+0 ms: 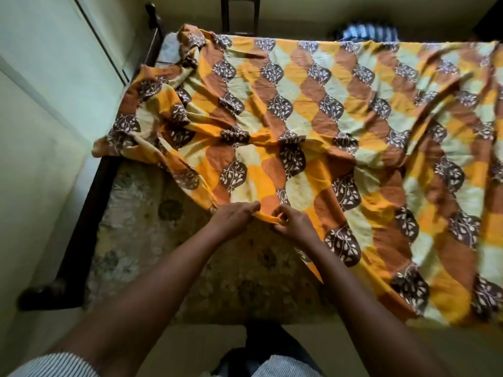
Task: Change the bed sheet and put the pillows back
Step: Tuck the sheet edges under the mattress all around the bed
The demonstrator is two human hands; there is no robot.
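On floral mattress (168,240), rumpled scalloped sheet (326,118)

One bed sheet (326,110) on one mattress (168,240); two hands over the mattress, left hand (234,217) and right hand (295,224); one striped cloth (370,32) beyond its far edge.

This is a bedroom in a home. A patterned sheet (326,118) lies on a mattress (163,254) in a dark wooden bed frame (85,213)
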